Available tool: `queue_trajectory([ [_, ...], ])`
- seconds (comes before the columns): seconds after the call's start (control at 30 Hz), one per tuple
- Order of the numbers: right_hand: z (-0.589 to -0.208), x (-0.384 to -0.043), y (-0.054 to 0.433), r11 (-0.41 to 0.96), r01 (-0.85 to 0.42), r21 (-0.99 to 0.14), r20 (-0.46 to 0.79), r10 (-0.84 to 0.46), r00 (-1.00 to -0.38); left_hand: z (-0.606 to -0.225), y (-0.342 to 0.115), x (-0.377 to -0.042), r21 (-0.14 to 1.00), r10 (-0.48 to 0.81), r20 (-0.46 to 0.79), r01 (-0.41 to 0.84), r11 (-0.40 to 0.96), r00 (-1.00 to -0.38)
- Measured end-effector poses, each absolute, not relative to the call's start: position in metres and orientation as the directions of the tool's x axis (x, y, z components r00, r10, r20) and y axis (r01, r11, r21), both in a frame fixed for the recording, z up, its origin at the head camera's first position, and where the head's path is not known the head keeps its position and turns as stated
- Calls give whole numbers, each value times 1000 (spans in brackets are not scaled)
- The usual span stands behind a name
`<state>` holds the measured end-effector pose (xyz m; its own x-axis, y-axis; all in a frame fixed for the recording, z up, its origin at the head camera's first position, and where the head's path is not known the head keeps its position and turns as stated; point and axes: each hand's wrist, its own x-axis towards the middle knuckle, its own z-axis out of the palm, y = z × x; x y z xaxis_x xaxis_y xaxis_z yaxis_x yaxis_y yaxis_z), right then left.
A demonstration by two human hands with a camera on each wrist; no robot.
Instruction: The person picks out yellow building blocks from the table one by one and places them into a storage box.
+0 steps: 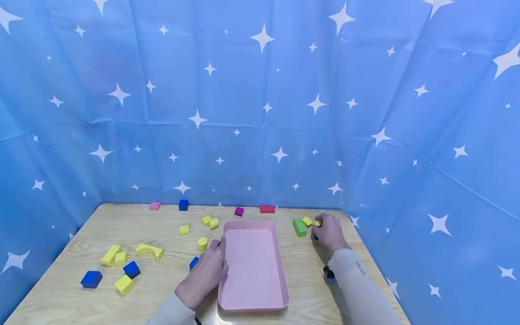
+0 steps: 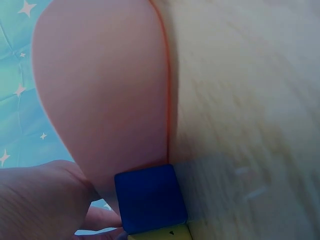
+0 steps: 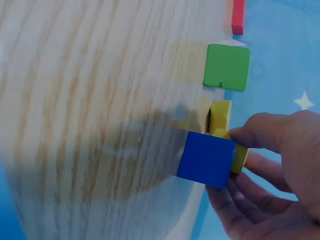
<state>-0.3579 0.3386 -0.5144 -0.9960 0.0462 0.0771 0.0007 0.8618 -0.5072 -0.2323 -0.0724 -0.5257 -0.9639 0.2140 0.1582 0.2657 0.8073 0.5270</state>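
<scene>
My left hand [image 1: 207, 271] holds the left rim of a pink tray [image 1: 253, 271]. In the left wrist view the tray's wall [image 2: 107, 90] looms large, with a blue block [image 2: 151, 199] in front of it. At the right of the table my right hand [image 1: 330, 232] pinches a small yellow block [image 3: 240, 159] between thumb and fingers. A blue block [image 3: 206, 159] stands right in front of that yellow block and partly hides it. Beside them are another yellow block [image 1: 307, 221] and a green block [image 1: 299, 227].
Several yellow blocks, among them an arch [image 1: 149, 250] and a cylinder [image 1: 202, 243], lie left of the tray with blue blocks [image 1: 91, 279]. Pink [image 1: 155, 206], purple [image 1: 239, 211] and red [image 1: 267, 209] blocks line the back edge, before a starry blue curtain [image 1: 243, 90].
</scene>
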Motion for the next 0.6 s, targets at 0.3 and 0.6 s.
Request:
queue_trajectory([
  [0.3, -505, -348, 335, 855, -50, -516, 126, 18, -992, -522, -75, -233, 542, 217, 141, 259, 799, -966],
  [0.6, -490, -330, 317, 850, -117, -514, 198, -16, -980, -516, -80, -235, 584, 236, 146, 276, 764, -961],
])
